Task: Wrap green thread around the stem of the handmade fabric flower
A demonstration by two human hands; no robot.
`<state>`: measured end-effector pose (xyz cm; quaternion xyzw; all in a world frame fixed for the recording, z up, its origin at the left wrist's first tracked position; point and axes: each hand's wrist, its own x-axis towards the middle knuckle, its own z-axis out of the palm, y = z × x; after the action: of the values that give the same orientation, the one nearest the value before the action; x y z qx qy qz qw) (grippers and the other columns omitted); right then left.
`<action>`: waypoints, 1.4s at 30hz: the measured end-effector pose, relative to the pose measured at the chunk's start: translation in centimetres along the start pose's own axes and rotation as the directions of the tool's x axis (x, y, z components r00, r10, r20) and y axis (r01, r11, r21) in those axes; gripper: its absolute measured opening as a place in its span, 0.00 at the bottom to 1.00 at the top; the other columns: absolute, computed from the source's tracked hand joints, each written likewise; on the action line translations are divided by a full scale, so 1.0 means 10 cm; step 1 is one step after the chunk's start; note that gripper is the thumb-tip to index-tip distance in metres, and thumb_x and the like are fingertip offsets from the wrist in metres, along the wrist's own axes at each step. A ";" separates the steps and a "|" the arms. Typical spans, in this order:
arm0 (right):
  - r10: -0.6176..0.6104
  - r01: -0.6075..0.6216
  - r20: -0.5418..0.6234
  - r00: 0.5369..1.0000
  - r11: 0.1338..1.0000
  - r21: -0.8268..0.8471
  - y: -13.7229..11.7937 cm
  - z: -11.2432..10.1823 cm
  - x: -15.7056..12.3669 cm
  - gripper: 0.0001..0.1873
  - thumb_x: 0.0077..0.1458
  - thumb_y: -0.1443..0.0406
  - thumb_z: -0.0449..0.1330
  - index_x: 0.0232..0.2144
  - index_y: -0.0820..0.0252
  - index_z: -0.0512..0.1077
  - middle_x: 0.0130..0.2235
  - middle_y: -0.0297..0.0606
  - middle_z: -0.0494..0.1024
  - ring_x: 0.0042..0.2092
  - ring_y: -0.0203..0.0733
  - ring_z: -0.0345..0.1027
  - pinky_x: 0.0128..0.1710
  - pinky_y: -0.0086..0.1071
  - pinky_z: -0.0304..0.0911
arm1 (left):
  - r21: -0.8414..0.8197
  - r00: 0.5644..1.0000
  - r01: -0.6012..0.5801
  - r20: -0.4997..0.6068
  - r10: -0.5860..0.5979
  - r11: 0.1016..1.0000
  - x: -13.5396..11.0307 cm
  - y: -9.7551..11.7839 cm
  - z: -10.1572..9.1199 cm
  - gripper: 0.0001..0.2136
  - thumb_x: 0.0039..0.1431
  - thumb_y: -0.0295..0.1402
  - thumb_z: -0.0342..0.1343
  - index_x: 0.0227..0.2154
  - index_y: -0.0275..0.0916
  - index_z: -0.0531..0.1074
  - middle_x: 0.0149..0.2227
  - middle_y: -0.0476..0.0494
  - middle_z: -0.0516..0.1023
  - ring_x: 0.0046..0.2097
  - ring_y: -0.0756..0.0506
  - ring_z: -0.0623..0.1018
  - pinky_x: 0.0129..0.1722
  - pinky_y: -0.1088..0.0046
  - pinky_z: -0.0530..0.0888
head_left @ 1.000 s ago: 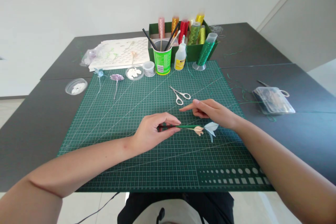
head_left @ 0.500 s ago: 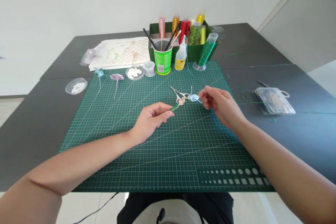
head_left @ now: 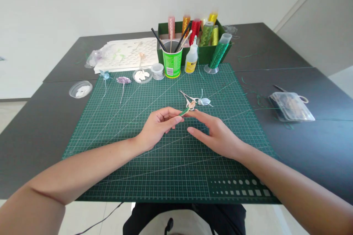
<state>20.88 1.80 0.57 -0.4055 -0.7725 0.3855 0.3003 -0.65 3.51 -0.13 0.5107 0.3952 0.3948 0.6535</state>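
The left hand (head_left: 158, 126) pinches a green stem (head_left: 184, 112) just short of a peach flower (head_left: 192, 105); the right hand (head_left: 220, 136) spreads thumb from forefinger (contact unclear). A light pinch should avoid crushing. Beyond lie scissors (head_left: 183, 94) and a blue flower (head_left: 204, 101).

Left hand (head_left: 158, 126) pinched a slender green rod (head_left: 184, 112) beside a peach flower (head_left: 192, 105) | right hand (head_left: 222, 137), thumb spread, reached close | scissors (head_left: 182, 94) and pale-blue flower (head_left: 204, 101) lay beyond on the cutting mat (head_left: 165, 169)

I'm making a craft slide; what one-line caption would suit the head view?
Left hand holding a peach flower, right hand close beside it, over a green mat.
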 end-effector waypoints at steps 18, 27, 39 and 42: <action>-0.100 0.101 0.019 0.995 0.993 -0.053 0.00 -0.02 -0.03 0.12 0.67 0.64 0.59 0.39 0.61 0.83 0.37 0.37 0.87 0.34 0.37 0.80 0.34 0.27 0.71 | 0.026 1.000 -0.015 -0.007 0.015 1.000 -0.01 -0.03 0.00 0.08 0.57 0.35 0.67 0.38 0.37 0.78 0.30 0.50 0.79 0.25 0.55 0.67 0.22 0.80 0.62; -0.357 0.351 -0.025 0.934 0.928 -0.126 -0.22 -0.12 -0.11 0.11 0.67 0.68 0.59 0.42 0.60 0.82 0.38 0.36 0.87 0.32 0.34 0.82 0.31 0.22 0.73 | 0.210 0.999 0.043 -0.008 -0.042 0.977 0.00 -0.04 0.02 0.08 0.58 0.35 0.66 0.37 0.37 0.79 0.31 0.49 0.80 0.27 0.55 0.70 0.26 0.78 0.68; -0.090 0.086 -0.193 0.977 0.996 -0.026 -0.33 -0.34 -0.23 0.14 0.64 0.66 0.62 0.46 0.43 0.83 0.39 0.30 0.87 0.30 0.38 0.80 0.27 0.29 0.73 | 0.482 0.984 -0.016 0.165 -0.073 0.876 -0.09 -0.06 0.06 0.04 0.60 0.33 0.64 0.33 0.38 0.79 0.31 0.49 0.81 0.31 0.51 0.77 0.31 0.76 0.71; -0.013 0.012 -0.202 0.979 1.000 -0.006 -0.32 -0.36 -0.20 0.14 0.64 0.65 0.61 0.45 0.42 0.84 0.39 0.30 0.87 0.28 0.37 0.78 0.27 0.30 0.73 | 0.512 0.968 -0.083 0.245 -0.053 0.855 -0.13 -0.04 0.08 0.02 0.61 0.32 0.64 0.34 0.39 0.80 0.31 0.50 0.82 0.30 0.51 0.78 0.31 0.76 0.72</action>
<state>23.40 0.16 4.79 -0.4384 -0.7415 0.3389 0.3784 -0.34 1.92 -0.27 0.7162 0.3972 0.2115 0.5334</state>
